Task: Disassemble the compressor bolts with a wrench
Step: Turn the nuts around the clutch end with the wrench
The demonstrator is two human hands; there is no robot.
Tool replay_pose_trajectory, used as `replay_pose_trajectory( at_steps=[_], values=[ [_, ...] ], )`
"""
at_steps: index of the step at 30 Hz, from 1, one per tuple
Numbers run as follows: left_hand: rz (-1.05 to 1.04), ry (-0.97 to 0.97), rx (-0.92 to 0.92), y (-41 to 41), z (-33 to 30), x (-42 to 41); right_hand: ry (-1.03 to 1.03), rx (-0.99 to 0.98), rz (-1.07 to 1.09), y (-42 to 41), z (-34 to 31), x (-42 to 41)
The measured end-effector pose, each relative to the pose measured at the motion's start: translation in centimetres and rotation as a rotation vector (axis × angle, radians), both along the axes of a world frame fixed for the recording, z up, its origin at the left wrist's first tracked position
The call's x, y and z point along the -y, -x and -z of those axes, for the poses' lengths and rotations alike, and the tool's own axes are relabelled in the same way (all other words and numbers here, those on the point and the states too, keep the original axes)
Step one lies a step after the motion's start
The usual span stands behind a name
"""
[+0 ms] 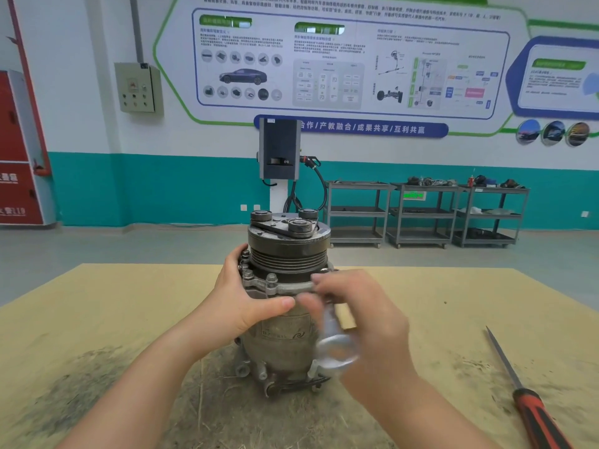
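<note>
The grey, grimy cast-metal compressor (285, 319) stands upright on its mounting lugs near the middle of the tan fibreboard worktop (97, 303), its ribbed dark pulley and flat clutch plate on top. The left hand (246, 296) wraps the housing just under the flange, fingers curled round the far side and thumb pressed across the front, beside two hex bolts (271, 279) that stand proud of the flange rim. The right hand (359, 322) grips a shiny steel wrench (334, 338), blurred by motion; its ring end hangs low and its upper end is at the flange on the right, though whether it is seated on a bolt head cannot be told. To do this step well, the wrench should probably sit fully and squarely on the head before pulling, while the left hand braces the round, smooth-sided body against twisting. A red-and-black-handled file (525, 393) lies towards the worktop's near right corner, among dark scuffs and filings.
</note>
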State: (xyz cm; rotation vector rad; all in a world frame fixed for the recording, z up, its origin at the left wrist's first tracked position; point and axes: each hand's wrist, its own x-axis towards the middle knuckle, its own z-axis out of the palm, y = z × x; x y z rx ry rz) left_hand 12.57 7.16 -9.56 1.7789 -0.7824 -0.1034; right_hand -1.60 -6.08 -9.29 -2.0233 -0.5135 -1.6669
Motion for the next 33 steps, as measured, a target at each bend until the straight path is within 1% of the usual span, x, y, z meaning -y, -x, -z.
replay_pose_trajectory(
  at_steps=[1, 3, 5, 7, 9, 11, 13, 15, 18, 21, 23, 25, 27, 29, 31, 33],
  values=[
    [0.001, 0.011, 0.004, -0.1, 0.0, 0.1, 0.057, -0.029, 0.033, 0.0, -0.1, -0.5],
    [-0.007, 0.030, 0.010, -0.3, 0.1, 0.3, 0.071, -0.100, 0.087, 0.1, -0.5, -1.3],
    [-0.018, 0.044, -0.002, -0.3, 0.0, 0.4, -0.007, -0.127, 0.096, 0.4, -1.2, -1.4],
    [-0.007, 0.020, -0.009, -0.1, 0.0, 0.2, -0.129, -0.119, 0.055, 0.9, -2.2, -1.0],
    [-0.008, -0.005, -0.002, 0.1, -0.1, 0.0, -0.344, -0.103, -0.035, 1.3, -3.1, -0.6],
    [-0.007, -0.017, -0.005, 0.3, -0.3, -0.1, -0.656, -0.113, -0.185, 1.4, -4.0, -0.1],
    [-0.003, -0.027, -0.005, 0.6, -0.5, -0.1, -0.942, -0.164, -0.325, 1.3, -4.5, 0.7],
    [-0.005, -0.034, -0.003, 0.7, -0.7, -0.1, -1.162, -0.231, -0.445, 1.2, -4.8, 1.6],
    [-0.003, -0.037, -0.008, 0.9, -0.8, -0.2, -1.381, -0.292, -0.580, 0.9, -4.8, 2.7],
    [0.001, -0.036, -0.005, 1.0, -0.8, -0.3, -1.486, -0.336, -0.669, 0.7, -4.4, 3.3],
    [-0.001, -0.037, -0.002, 1.1, -0.8, -0.3, -1.491, -0.284, -0.672, 0.3, -3.8, 3.1],
    [-0.001, -0.036, -0.005, 1.1, -0.9, -0.2, -1.404, -0.164, -0.613, -0.1, -2.8, 2.5],
    [-0.004, -0.041, -0.008, 1.1, -0.9, -0.2, -1.196, -0.024, -0.516, -0.2, -1.7, 1.6],
    [-0.008, -0.041, -0.009, 1.0, -0.9, -0.2, -0.885, 0.074, -0.360, -0.2, -0.8, 0.9],
    [-0.009, -0.039, -0.006, 0.8, -0.7, -0.2, -0.636, 0.108, -0.232, -0.3, -0.2, 0.4],
    [-0.012, -0.041, -0.002, 0.7, -0.6, -0.2, -0.505, 0.097, -0.159, -0.2, -0.2, 0.1]
  ],
)
